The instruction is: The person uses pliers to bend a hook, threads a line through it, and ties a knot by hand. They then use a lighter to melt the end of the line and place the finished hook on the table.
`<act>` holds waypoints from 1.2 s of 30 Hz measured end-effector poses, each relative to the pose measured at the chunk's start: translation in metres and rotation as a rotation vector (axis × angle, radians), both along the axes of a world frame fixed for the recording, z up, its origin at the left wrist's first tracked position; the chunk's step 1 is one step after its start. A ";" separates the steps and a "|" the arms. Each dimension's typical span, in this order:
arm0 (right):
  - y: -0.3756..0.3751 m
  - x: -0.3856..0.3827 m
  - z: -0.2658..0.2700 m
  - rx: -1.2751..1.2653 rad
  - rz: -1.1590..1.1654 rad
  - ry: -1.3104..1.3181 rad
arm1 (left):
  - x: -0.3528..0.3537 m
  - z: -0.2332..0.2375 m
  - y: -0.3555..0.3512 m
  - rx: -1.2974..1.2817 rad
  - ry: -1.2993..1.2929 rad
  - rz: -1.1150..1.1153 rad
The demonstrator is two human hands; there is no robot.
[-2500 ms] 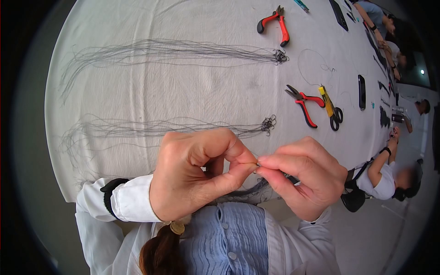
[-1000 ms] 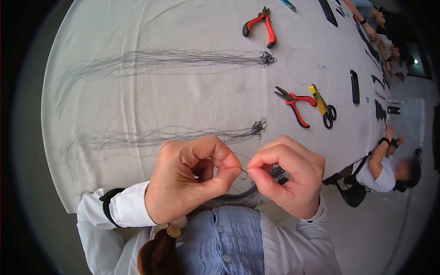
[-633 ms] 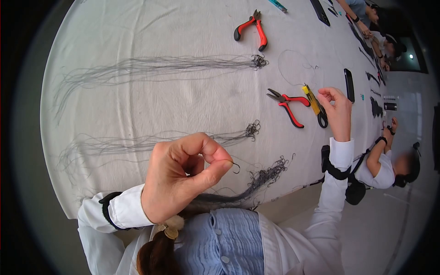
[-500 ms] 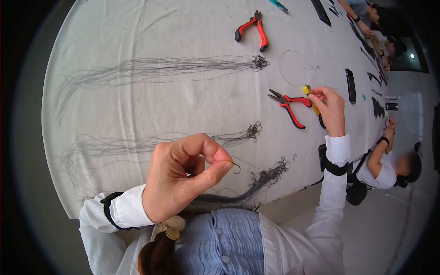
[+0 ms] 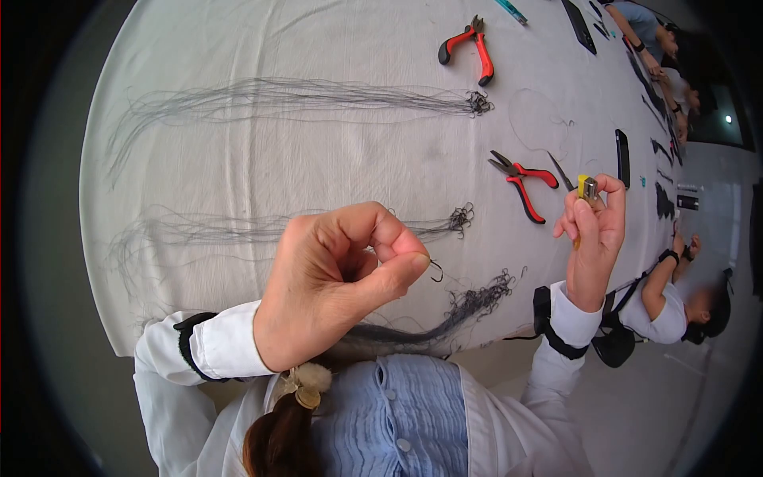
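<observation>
The person's two hands are in view. The left hand point(image 5: 342, 278) pinches one small wire hook point(image 5: 435, 272), and the right hand point(image 5: 592, 226) holds one yellow lighter point(image 5: 586, 188). Three bundles of hooked threads lie on the worktop point(image 5: 358, 159): a far bundle point(image 5: 302, 95), a middle bundle point(image 5: 278, 226) and a near bundle point(image 5: 453, 312). There are two red-handled pliers, the far pliers point(image 5: 469, 46) and the near pliers point(image 5: 526, 179). There are also two flat black devices, a near device point(image 5: 624, 157) and a far device point(image 5: 580, 16), plus one teal pen point(image 5: 513, 9). One seated person point(image 5: 675, 306) shows clearly; how many others sit further along cannot be told.
</observation>
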State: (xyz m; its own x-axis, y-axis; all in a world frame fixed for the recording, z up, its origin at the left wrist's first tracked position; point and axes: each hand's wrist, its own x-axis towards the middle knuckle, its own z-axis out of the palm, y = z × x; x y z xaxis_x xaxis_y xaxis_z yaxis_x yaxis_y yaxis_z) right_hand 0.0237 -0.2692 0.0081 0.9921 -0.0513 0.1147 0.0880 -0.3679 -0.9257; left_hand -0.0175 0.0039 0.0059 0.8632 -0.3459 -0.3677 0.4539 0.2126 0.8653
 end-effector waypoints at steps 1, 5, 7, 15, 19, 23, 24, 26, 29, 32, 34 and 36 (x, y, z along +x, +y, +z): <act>0.019 -0.010 0.006 0.080 0.047 0.082 | 0.000 0.001 0.000 -0.003 -0.001 -0.002; 0.037 -0.032 0.004 0.454 0.318 0.398 | -0.003 0.001 -0.002 -0.006 -0.017 0.010; 0.056 -0.038 0.007 0.469 0.438 0.513 | -0.002 0.002 -0.003 -0.013 -0.036 0.031; 0.084 -0.038 0.003 0.503 0.401 0.363 | -0.002 0.007 0.000 -0.061 -0.040 0.128; 0.081 -0.035 -0.001 0.667 0.454 0.547 | -0.001 0.008 0.001 -0.069 -0.033 0.128; 0.087 -0.032 0.001 0.677 0.304 0.731 | 0.000 0.008 0.001 -0.066 -0.028 0.115; 0.089 -0.031 0.000 0.679 0.306 0.731 | 0.000 0.008 0.001 -0.066 -0.027 0.112; 0.092 -0.031 -0.001 0.717 0.286 0.793 | 0.000 0.007 0.000 -0.067 -0.024 0.115; 0.093 -0.032 -0.003 0.695 0.313 0.795 | 0.001 0.008 0.000 -0.066 -0.007 0.114; 0.094 -0.031 -0.005 0.714 0.318 0.792 | 0.001 0.009 0.000 -0.054 0.023 0.108; 0.094 -0.031 -0.007 0.717 0.328 0.788 | 0.001 0.009 0.001 -0.046 0.038 0.104; 0.094 -0.032 -0.007 0.720 0.339 0.784 | 0.001 0.009 0.001 -0.049 0.044 0.100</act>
State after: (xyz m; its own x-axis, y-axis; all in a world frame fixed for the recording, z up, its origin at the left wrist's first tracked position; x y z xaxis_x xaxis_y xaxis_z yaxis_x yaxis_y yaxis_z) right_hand -0.0082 -0.1749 0.0014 0.7519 0.4336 -0.4967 -0.6200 0.2087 -0.7563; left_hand -0.0166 0.0048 0.0146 0.8775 -0.2773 -0.3912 0.4659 0.2999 0.8325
